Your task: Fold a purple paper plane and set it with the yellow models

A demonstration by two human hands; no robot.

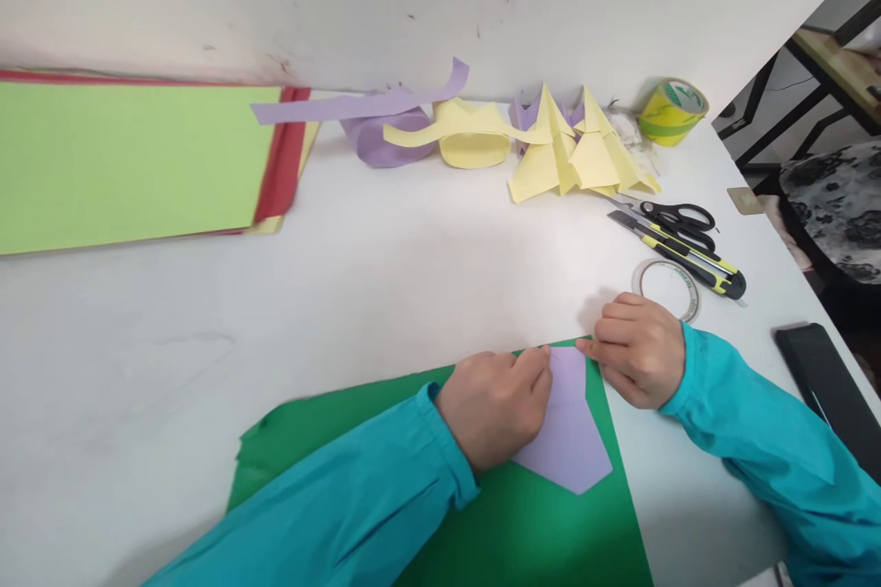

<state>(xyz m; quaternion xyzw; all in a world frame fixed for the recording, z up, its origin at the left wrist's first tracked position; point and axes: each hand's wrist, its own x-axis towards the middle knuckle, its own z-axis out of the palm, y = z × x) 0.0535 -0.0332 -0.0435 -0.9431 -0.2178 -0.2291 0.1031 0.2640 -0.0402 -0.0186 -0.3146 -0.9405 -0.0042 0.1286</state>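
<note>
A purple paper cutout (570, 440) with angled edges lies on a large green paper sheet (523, 532), close to the sheet's far right corner. My left hand (496, 408) is closed, its fingertips pressed together at the cutout's top left edge, and it covers part of that side. Curled at the other side is my right hand (637, 350), its fingertip touching the cutout's top right corner beside the green sheet's corner. Whatever lies between its fingers is hidden. Just behind the right hand rests a thin roll of tape (641, 280).
Green-topped paper sheets (130, 170) are stacked at the left. Along the wall stand a purple paper loop (392, 142), a yellow paper loop (474, 149), folded yellow paper (551, 160) and a yellow tape roll (662, 124). Scissors (681, 220), a utility knife (688, 259) and a black object (822, 376) lie right.
</note>
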